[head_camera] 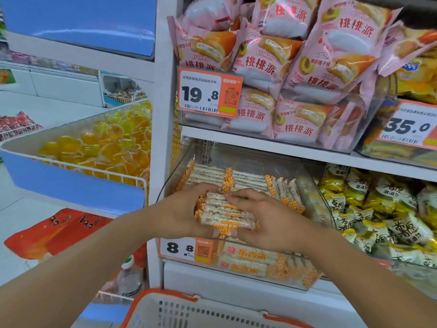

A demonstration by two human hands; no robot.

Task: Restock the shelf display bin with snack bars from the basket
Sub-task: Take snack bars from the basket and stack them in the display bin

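Far left, a pale floor (pixel 21 245) runs back to white cabinets. A blue-fronted wire bin (pixel 71 185) stands in the aisle, heaped with yellow jelly cups (pixel 99 143). Below it lie orange-red packets (pixel 59 230), and a clear bottle (pixel 128 278) stands near the foot of the shelving. A white upright post (pixel 163 91) marks the edge of the shelf unit.

At the bottom edge, a white basket (pixel 189 311) with an orange rim sits just in front of the unit; its contents cannot be seen.

Left hand (pixel 179 209) and right hand (pixel 267 218) reach over the front wall of a clear display bin (pixel 179 176) on the lower shelf. Together they hold a bundle of snack bars (pixel 224 211), white wrappers with orange checked ends; the left grip wraps the bundle's left end, the right grip presses fingers over its top and right side. The bundle sits just above the bars already lined up in the bin. A price tag (pixel 186 248) reading 8.8 is fixed to the bin front.

Upper shelf: pink pie packs (pixel 295 67) fill a clear bin, tagged 19.8 (pixel 209 92). Right of them, yellow packs behind a 35.0 tag (pixel 409 125). Lower right, yellow-and-white packets (pixel 383 209) crowd the neighbouring bin.
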